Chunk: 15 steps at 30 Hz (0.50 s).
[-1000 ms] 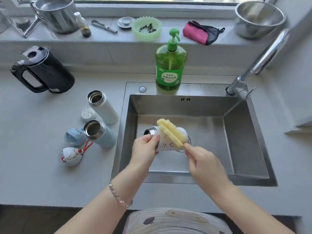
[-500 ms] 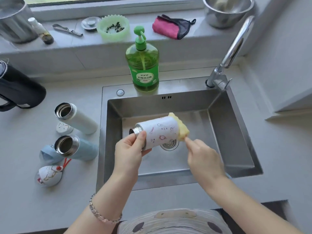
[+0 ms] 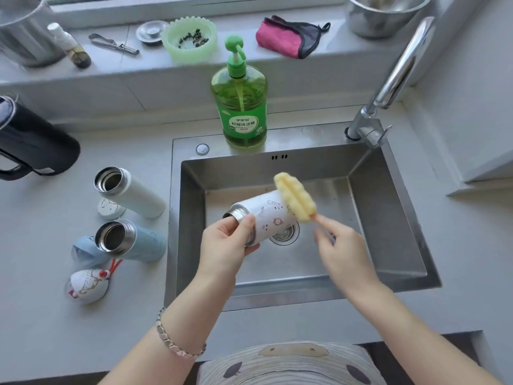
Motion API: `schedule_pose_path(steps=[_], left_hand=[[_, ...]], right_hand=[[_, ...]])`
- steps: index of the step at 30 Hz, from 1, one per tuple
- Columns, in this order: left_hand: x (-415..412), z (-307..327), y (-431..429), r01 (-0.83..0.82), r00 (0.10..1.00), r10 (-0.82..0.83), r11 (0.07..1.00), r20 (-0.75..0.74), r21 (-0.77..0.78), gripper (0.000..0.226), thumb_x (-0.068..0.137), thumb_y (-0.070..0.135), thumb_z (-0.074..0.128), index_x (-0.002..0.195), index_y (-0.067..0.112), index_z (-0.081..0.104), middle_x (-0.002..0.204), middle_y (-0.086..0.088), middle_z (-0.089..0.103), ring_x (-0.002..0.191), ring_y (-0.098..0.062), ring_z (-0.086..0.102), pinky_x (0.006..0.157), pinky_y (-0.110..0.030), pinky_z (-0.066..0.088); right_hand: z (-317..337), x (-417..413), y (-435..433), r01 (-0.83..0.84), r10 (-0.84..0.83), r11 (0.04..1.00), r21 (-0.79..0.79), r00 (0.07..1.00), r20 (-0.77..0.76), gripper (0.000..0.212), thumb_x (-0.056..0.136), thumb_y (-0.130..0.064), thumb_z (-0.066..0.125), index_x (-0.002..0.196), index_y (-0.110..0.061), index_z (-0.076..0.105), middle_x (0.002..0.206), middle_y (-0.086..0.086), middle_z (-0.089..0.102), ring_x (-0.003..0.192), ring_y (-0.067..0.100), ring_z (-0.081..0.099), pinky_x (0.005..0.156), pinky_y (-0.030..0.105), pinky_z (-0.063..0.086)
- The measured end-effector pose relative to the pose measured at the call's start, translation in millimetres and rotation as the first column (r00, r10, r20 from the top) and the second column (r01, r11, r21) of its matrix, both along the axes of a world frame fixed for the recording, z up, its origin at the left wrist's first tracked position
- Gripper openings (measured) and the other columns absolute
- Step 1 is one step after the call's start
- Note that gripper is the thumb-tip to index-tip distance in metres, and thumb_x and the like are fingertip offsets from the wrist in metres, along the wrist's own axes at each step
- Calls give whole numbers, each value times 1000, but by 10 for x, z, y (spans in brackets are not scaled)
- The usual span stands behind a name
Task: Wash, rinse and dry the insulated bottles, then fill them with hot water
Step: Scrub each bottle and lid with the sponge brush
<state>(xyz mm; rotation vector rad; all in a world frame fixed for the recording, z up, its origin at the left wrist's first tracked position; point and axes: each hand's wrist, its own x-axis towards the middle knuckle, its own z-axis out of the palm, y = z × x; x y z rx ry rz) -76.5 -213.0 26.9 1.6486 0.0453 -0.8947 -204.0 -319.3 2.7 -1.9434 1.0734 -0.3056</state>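
Note:
My left hand [image 3: 226, 243] grips a white patterned insulated bottle [image 3: 266, 218] near its steel neck, holding it tilted on its side over the sink [image 3: 388, 218]. My right hand [image 3: 341, 251] pinches the thin handle of a yellow sponge brush [image 3: 294, 197], whose head lies against the bottle's far end. On the counter to the left lie two open bottles, a white bottle [image 3: 130, 190] and a light blue bottle [image 3: 130, 240], with three lids beside them: a white lid [image 3: 111, 208], a blue lid [image 3: 86, 251] and a patterned lid [image 3: 87, 284].
A green dish soap pump bottle [image 3: 241, 98] stands on the sink's back rim, the tap [image 3: 388, 79] at the back right. A black kettle [image 3: 33, 143] sits at the far left. The sill holds a pink cloth [image 3: 286, 37], green dish [image 3: 190, 38], steel bowl [image 3: 385, 12] and pot [image 3: 22, 31].
The sponge brush has swung from behind the bottle's base up onto its far end. The bottle stays tilted in my left hand. The camera view shifted slightly.

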Motion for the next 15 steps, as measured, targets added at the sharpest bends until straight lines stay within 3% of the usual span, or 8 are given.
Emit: schedule_pose_path(steps=[4,6,8,12,15], left_hand=[[48,18,7,-59,994,58,998,-88,-20,23,92,19,56,81,1,66,90,-17,67,87,-25,66,74,-40,59],[79,40,13,-117,982,109,992,-157,-41,25,93,19,54,82,-1,64,88,-17,68,83,-27,67,70,-42,59],[107,62,22,-165,967,148,984,-206,-68,26,94,18,53,82,-2,63,81,-12,70,76,-26,69,67,-44,59],[191,96,31,-213,955,195,975,-224,-60,27,95,18,52,79,-1,63,79,-15,68,71,-26,67,63,-44,59],[188,109,27,-218,948,199,975,-249,-53,26,94,17,53,78,-2,61,71,-13,69,66,-25,69,61,-45,58]], right_hand=[[68,-1,339,-172,174,985,-29,981,88,40,91,-4,50,116,-31,64,74,5,59,69,23,52,67,41,44],[20,16,233,-59,51,995,75,993,110,35,92,-5,50,115,-27,65,73,6,61,62,15,51,65,29,45],[-22,3,97,69,-87,985,161,991,106,32,93,-5,49,113,-22,66,62,1,51,48,6,40,50,13,33],[107,-13,415,-162,148,985,65,972,182,33,89,-12,50,107,-32,68,62,1,47,56,8,39,55,22,33],[-17,0,251,-19,8,996,87,992,129,26,92,-11,50,108,-22,68,56,-2,44,52,8,38,53,23,31]])
